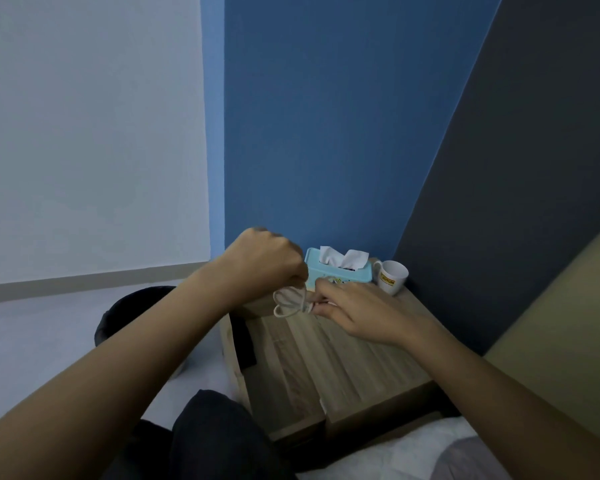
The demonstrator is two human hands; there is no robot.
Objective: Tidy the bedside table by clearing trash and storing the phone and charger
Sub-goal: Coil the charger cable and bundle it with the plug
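I am holding the coiled charger cable [289,302] just above the desk [326,368]. The fingers of my left hand [265,263] are gripping its loops, and those of my right hand [355,315] are pinching its end, near the tissue box [340,275].

The table [326,358] is pale, matt wood grain. The box [340,276] is smooth plastic holding soft paper tissue [343,258]. The mug [394,277] looks glazed and glossy, the cable [288,303] smooth, matt plastic.

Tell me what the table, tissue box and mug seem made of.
Table: wood or wood-look laminate, matte, pale grain stripes. Tissue box: smooth light-blue plastic, judging by its rounded moulded lid. Mug: probably glazed white ceramic, with a printed logo.
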